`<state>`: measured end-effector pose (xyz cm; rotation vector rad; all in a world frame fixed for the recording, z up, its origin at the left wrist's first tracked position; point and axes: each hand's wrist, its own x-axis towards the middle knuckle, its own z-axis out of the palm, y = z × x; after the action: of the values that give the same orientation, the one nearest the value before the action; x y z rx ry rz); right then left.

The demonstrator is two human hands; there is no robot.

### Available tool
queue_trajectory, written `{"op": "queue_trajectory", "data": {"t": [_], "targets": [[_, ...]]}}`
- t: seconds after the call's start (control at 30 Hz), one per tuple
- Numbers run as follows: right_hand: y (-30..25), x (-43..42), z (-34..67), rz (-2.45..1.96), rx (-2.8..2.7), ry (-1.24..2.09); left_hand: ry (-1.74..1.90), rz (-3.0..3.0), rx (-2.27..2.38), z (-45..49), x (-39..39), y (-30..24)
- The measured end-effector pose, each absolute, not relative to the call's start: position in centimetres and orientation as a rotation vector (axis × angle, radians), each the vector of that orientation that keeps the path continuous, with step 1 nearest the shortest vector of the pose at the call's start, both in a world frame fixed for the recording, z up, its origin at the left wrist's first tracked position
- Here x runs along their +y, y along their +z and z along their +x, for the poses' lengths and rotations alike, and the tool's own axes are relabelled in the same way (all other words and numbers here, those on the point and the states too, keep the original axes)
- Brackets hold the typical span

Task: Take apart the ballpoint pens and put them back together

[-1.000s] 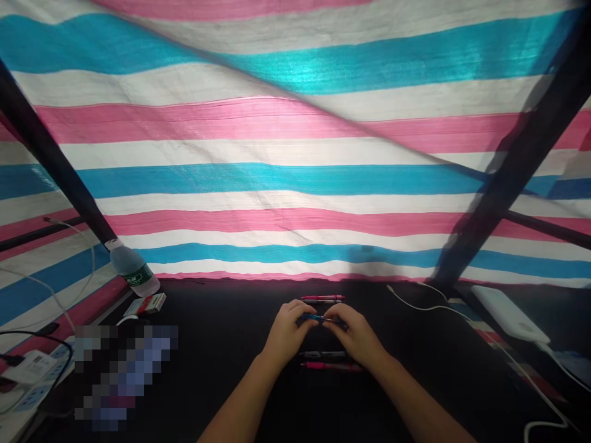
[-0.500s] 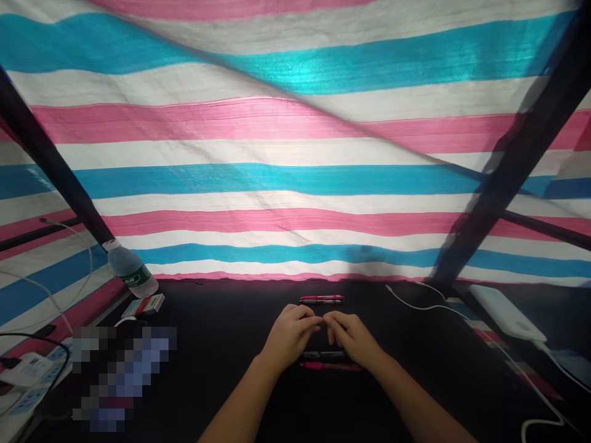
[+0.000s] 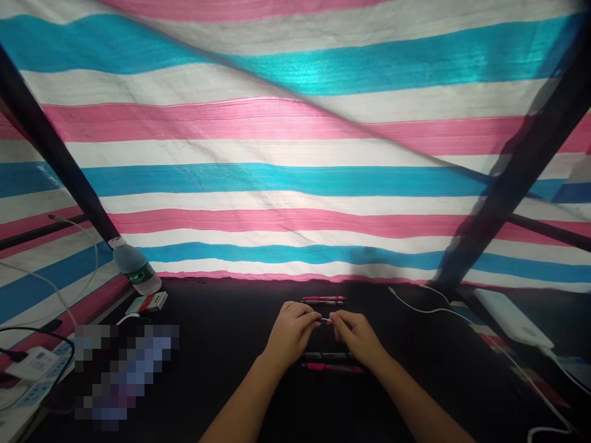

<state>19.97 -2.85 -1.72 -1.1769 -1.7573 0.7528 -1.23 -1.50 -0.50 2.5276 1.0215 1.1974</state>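
Observation:
On a black tabletop (image 3: 240, 344), my left hand (image 3: 292, 332) and my right hand (image 3: 357, 337) meet at the centre. Their fingertips pinch a slim pen (image 3: 325, 320), and only a short dark and silver stretch shows between them. Beyond the hands lie a pink pen (image 3: 324, 298) and a dark pen (image 3: 323, 303) side by side. Nearer me, below the wrists, lie a black pen (image 3: 329, 355) and another pink pen (image 3: 332, 367), partly hidden by my hands.
A water bottle (image 3: 137, 269) and a small box (image 3: 146, 302) stand at the far left. A pixelated patch (image 3: 124, 369) covers the near left. A power strip (image 3: 32, 363) is at the left, and a white power bank (image 3: 513, 317) with a white cable (image 3: 425, 307) is at the right. A striped tarp and dark poles enclose the back.
The blue-barrelled pen seen a second ago is now mostly covered by my fingers. My hands have drawn slightly closer around it. The other pens lie as before.

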Motion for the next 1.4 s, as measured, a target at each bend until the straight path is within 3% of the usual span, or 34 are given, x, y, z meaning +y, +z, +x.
{"op": "queue_trajectory", "data": {"t": [0.17,0.43,0.63,0.83,1.03,1.2,1.4], "targets": [[-1.6,-2.6,20.0,-1.119,-1.697,0.684,1.248,2.464,1.020,-1.3,-1.2,-0.6],[-2.3,-2.9,19.8,-1.207,-1.699,0.916,1.203,2.567,0.960,-1.0,-1.6,-0.5],[-1.3,-3.1,19.8,-1.108,-1.709,0.694,1.219,2.489,1.051,-1.2,-1.5,-0.3],[-1.6,-2.9,20.0,-1.264,-1.730,0.907,1.217,2.559,0.934,-1.3,-1.4,-0.6],[-1.4,-2.8,19.8,-1.119,-1.731,0.677,1.197,2.500,1.033,-1.2,-1.5,-0.5],[-1.1,-2.9,19.9,-1.238,-1.760,0.828,1.206,2.519,0.979,-1.1,-1.4,-0.9],[-1.5,-2.7,20.0,-1.140,-1.757,0.653,1.232,2.453,1.015,-1.1,-1.3,-1.0]]}}
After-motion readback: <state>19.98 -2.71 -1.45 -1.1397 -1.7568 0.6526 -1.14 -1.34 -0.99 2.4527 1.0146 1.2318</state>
